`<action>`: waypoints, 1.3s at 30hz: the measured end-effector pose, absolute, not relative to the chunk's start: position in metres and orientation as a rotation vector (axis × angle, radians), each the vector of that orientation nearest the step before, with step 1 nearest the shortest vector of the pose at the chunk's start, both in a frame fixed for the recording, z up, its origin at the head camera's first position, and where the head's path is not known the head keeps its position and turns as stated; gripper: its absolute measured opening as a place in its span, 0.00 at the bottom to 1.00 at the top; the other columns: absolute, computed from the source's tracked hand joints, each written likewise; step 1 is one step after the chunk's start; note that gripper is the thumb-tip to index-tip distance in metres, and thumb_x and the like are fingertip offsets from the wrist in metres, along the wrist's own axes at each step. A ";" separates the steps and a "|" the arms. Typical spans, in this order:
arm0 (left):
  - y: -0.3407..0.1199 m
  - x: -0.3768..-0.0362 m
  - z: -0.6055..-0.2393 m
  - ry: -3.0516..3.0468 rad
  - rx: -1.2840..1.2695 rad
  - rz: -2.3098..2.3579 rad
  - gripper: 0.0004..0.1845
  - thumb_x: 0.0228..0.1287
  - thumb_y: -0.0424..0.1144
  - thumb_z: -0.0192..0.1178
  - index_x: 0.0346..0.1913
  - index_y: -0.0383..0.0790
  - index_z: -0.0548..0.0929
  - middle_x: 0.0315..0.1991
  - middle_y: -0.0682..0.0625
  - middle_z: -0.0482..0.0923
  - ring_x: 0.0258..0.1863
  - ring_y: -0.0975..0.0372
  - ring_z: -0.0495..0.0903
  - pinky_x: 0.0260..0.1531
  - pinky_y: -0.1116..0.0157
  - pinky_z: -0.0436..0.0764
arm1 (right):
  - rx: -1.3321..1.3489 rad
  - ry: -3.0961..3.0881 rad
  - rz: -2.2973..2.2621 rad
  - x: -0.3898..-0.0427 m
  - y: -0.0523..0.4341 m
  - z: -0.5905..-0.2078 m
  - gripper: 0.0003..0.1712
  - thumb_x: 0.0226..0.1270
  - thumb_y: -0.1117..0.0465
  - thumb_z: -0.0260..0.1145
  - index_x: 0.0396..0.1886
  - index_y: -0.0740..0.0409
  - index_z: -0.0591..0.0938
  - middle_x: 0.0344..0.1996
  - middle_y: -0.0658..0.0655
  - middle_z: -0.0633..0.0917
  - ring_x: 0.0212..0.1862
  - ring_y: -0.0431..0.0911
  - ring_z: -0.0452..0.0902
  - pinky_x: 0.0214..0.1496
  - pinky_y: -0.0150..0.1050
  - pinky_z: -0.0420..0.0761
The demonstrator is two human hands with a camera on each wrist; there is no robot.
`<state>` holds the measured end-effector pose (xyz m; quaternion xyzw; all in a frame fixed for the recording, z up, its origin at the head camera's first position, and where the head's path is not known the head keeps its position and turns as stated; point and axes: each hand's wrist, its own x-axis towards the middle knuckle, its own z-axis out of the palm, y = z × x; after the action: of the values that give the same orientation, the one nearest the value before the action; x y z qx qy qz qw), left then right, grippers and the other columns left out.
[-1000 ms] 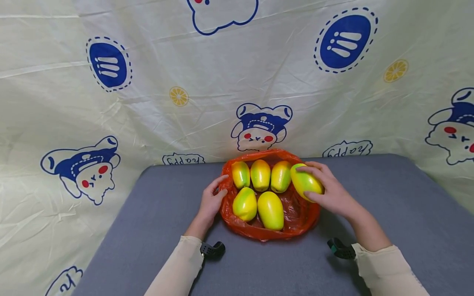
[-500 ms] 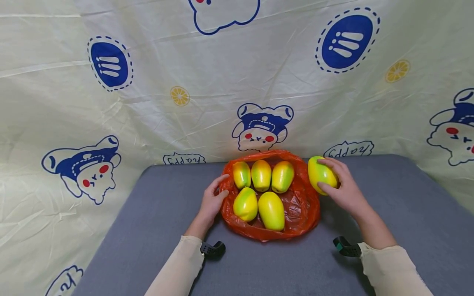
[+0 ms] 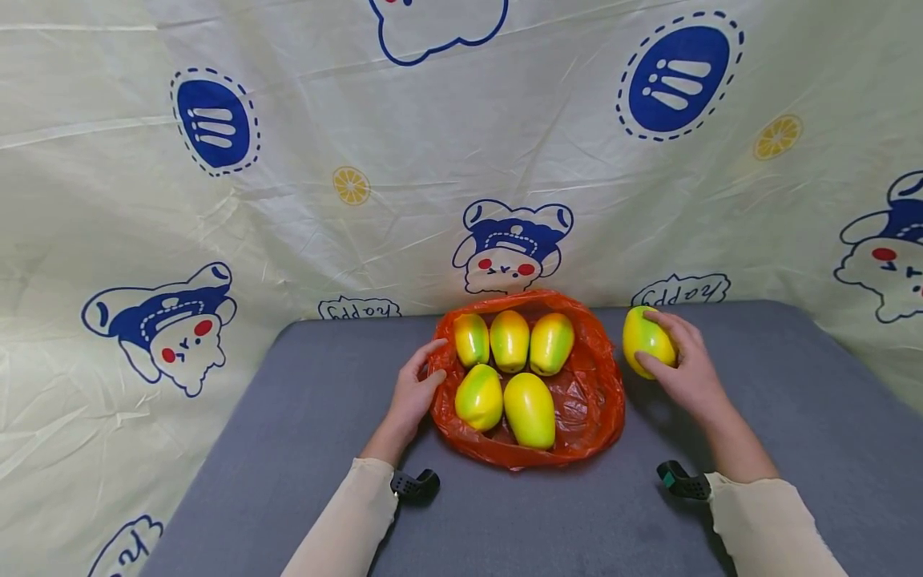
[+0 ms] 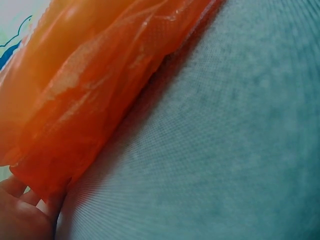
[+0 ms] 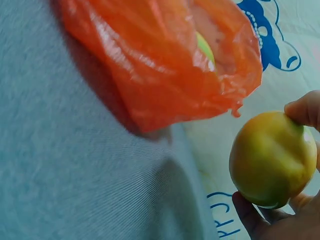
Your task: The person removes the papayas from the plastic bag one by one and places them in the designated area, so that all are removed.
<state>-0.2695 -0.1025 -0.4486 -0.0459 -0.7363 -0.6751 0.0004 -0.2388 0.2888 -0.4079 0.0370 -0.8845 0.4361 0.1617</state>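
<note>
An orange plastic bag (image 3: 591, 401) lies open on the grey table (image 3: 303, 417) with several yellow-green mangoes (image 3: 529, 409) inside. My right hand (image 3: 681, 369) grips one more mango (image 3: 645, 338) just right of the bag, above the table; the right wrist view shows this mango (image 5: 270, 159) between thumb and fingers, with the bag (image 5: 165, 75) to its left. My left hand (image 3: 414, 393) holds the bag's left rim. In the left wrist view only the fingertips (image 4: 22, 215) show, under the bag's edge (image 4: 75, 120).
A cream printed cloth (image 3: 288, 160) hangs as a backdrop behind the table. Grey table surface stretches left and right of the bag. Black wrist camera mounts (image 3: 414, 486) sit by both sleeves.
My right hand has carried the mango from the bag's right rim out to the right, away from the bag. The left hand has stayed on the bag's rim.
</note>
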 end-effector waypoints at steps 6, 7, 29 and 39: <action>-0.103 -0.270 -0.448 -2.312 -0.141 -2.115 0.25 0.71 0.33 0.54 0.67 0.56 0.75 0.71 0.49 0.67 0.65 0.51 0.74 0.58 0.54 0.82 | 0.037 -2.534 1.267 -0.240 0.296 -0.418 0.37 0.70 0.55 0.64 0.75 0.56 0.64 0.75 0.73 0.55 0.70 0.70 0.52 0.64 0.73 0.62; -0.103 -0.269 -0.448 -2.312 -0.139 -2.116 0.24 0.71 0.33 0.54 0.67 0.56 0.75 0.71 0.48 0.67 0.65 0.51 0.74 0.58 0.55 0.82 | 0.029 -2.537 1.269 -0.240 0.297 -0.419 0.37 0.70 0.54 0.64 0.75 0.56 0.64 0.75 0.73 0.55 0.71 0.69 0.52 0.64 0.73 0.62; -0.103 -0.271 -0.450 -2.329 -0.186 -2.108 0.25 0.72 0.32 0.53 0.69 0.52 0.73 0.72 0.46 0.66 0.66 0.49 0.73 0.60 0.53 0.81 | -0.042 -2.551 1.240 -0.245 0.307 -0.438 0.35 0.76 0.51 0.58 0.77 0.55 0.61 0.73 0.75 0.62 0.69 0.72 0.57 0.67 0.72 0.59; -0.103 -0.270 -0.449 -2.336 -0.186 -2.114 0.25 0.72 0.32 0.52 0.69 0.52 0.73 0.72 0.46 0.66 0.65 0.49 0.74 0.59 0.54 0.81 | -0.027 -2.517 1.243 -0.246 0.309 -0.439 0.35 0.75 0.53 0.59 0.76 0.58 0.63 0.75 0.76 0.55 0.74 0.74 0.49 0.70 0.75 0.53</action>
<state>-0.2696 -0.1034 -0.4490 -0.0591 -0.7401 -0.6699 -0.0074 -0.2461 0.3088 -0.4386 -0.0096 -0.8841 0.4365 0.1663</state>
